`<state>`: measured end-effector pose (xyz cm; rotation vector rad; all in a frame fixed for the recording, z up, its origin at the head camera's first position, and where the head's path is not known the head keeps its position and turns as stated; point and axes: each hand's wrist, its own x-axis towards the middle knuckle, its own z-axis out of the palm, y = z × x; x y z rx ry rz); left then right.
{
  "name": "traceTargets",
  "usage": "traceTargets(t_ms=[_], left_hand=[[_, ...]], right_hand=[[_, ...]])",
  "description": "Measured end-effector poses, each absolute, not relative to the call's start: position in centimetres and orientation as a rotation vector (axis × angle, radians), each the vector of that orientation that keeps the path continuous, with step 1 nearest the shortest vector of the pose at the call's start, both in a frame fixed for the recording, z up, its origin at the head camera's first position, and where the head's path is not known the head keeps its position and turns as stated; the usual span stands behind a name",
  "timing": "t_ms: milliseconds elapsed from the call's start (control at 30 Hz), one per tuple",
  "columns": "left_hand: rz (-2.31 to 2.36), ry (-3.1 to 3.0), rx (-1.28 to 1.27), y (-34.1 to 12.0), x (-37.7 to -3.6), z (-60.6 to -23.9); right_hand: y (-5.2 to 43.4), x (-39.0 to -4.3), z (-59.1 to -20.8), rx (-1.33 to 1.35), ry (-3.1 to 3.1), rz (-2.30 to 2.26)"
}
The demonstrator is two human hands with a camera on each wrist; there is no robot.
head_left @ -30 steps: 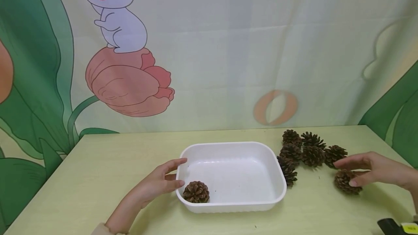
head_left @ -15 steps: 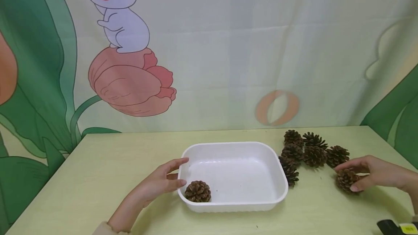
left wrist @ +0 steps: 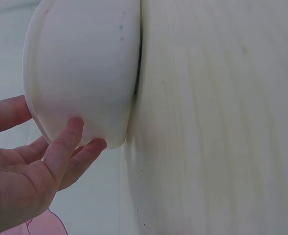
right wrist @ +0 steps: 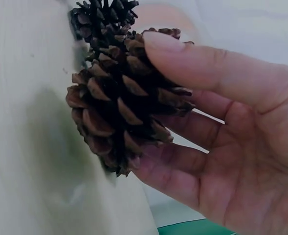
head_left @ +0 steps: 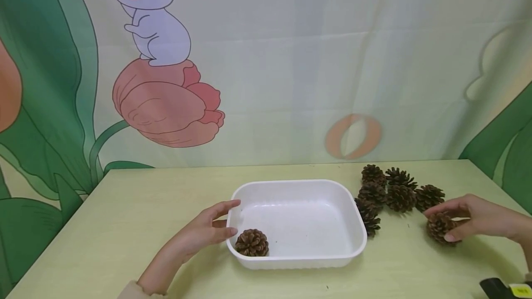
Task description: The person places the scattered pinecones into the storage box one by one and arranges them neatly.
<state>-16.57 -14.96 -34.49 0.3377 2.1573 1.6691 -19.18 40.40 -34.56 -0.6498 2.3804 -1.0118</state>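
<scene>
My left hand (head_left: 208,227) grips the left rim of a white plastic tray (head_left: 307,259). In the left wrist view, its fingers (left wrist: 68,142) lie against the outer wall of the tray. One brown pine cone (head_left: 251,242) sits in the tray's near left corner. Off to the right, my right hand (head_left: 478,218) holds another pine cone (head_left: 441,229) between thumb and fingers. The right wrist view shows the thumb (right wrist: 183,56) along one side of this cone (right wrist: 117,105) and the fingers on the opposite side, close over the table.
Several more pine cones (head_left: 400,197) cluster at the back right, some close beside the tray's right wall. Behind the pale table (head_left: 166,188) hangs a printed curtain (head_left: 266,82). A black object with a yellow label (head_left: 504,288) shows at the lower right corner.
The right fingers have drawn in around the pine cone, and that hand has risen very slightly. The left hand stays at the tray's rim. The head view has shifted a little.
</scene>
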Motion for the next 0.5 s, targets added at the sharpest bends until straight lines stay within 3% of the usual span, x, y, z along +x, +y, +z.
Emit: traceTargets(t_ms=[500], left_hand=[[1.660,2.161,0.307,-14.9,-16.6,-34.3]], right_hand=[[38.2,-18.1,-32.2,-0.676,2.557,-0.993]])
